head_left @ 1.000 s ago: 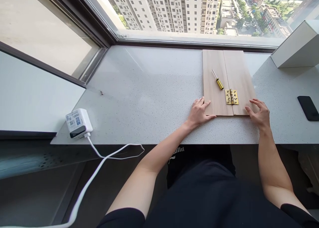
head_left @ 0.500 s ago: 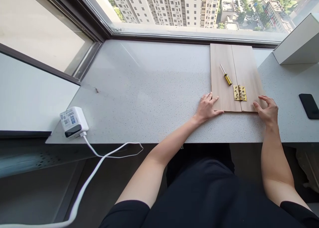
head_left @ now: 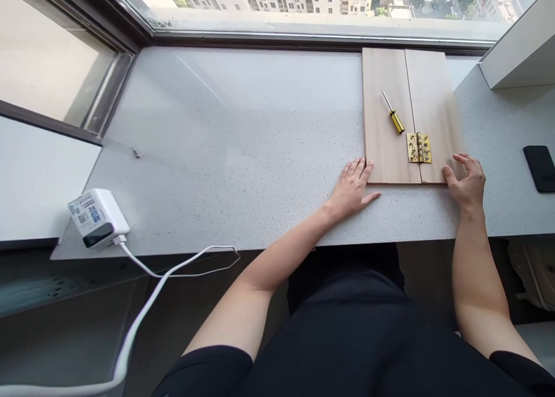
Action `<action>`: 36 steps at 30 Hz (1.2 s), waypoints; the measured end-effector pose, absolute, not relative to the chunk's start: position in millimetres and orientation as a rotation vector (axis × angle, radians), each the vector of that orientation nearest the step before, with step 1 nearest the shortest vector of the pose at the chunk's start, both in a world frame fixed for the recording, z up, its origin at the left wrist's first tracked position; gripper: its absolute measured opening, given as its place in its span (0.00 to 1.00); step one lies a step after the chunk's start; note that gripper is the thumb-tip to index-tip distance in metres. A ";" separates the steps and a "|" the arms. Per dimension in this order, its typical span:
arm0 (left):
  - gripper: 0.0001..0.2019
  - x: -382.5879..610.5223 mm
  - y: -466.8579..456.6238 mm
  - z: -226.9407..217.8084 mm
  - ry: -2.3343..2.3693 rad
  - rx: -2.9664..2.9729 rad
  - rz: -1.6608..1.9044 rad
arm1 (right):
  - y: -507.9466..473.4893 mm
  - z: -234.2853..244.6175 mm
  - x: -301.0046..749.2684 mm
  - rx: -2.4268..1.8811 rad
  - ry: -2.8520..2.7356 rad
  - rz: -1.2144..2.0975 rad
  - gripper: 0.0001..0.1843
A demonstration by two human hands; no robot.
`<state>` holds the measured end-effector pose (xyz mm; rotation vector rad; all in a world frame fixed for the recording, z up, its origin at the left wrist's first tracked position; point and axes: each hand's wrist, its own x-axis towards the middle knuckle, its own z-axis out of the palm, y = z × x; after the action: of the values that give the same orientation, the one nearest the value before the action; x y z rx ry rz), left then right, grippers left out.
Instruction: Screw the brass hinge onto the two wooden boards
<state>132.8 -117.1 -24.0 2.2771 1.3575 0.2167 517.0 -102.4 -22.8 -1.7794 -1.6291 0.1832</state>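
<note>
Two light wooden boards lie side by side on the speckled counter, a left board (head_left: 384, 148) and a right board (head_left: 433, 96), with a thin seam between them. A brass hinge (head_left: 418, 148) rests across the seam near the front, with small dark screws on its leaves. On the left board lies a screwdriver (head_left: 393, 114) with a yellow and black handle. My left hand (head_left: 353, 186) is flat on the counter, fingers spread, fingertips at the left board's front left corner. My right hand (head_left: 467, 180) curves around the right board's front right corner, thumb and fingers apart.
A black phone (head_left: 540, 169) lies on the counter (head_left: 238, 154) at the right. Behind it stands a white box-like panel (head_left: 520, 44). At the left edge sits a white power adapter (head_left: 99, 218) with a white cable (head_left: 143, 316) hanging over the front. A window frame (head_left: 260, 40) borders the back.
My left hand has slid off the left board's front edge to its left corner, fingers now straighter. My right hand stays at the right corner. The whole view has shifted slightly.
</note>
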 end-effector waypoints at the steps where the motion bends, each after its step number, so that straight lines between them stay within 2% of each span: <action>1: 0.51 126.7 -124.3 -24.0 1.345 2.285 0.182 | -106.2 -24.1 517.8 -1.790 -1.637 0.180 0.30; 5: 0.49 106.1 -151.9 -24.3 1.319 2.278 0.125 | -123.3 -26.6 515.2 -1.886 -1.600 0.228 0.34; 11: 0.44 99.8 -180.3 -21.3 1.342 2.253 0.240 | -127.0 -26.4 507.8 -2.016 -1.574 0.228 0.42; 19: 0.37 79.7 -217.7 -8.0 1.250 2.271 0.238 | -127.9 -17.5 507.4 -2.100 -1.641 0.270 0.43; 23: 0.31 57.8 -202.9 -2.3 1.115 2.244 0.268 | -128.3 -18.0 506.2 -2.099 -1.617 0.255 0.43; 25: 0.33 52.6 -176.6 -1.4 1.222 2.208 0.297 | -128.1 -19.3 505.8 -2.087 -1.603 0.230 0.42; 30: 0.45 57.8 -96.8 -11.9 1.455 2.185 0.263 | -127.7 -19.6 504.6 -2.078 -1.587 0.216 0.43; 36: 0.51 80.9 -44.7 -36.7 1.385 2.183 0.291 | -125.4 -21.6 505.6 -2.078 -1.582 0.201 0.41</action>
<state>80.9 -44.7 -36.7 2.1826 1.3852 0.2912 505.6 -125.4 -21.6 -2.0779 -1.5819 0.2005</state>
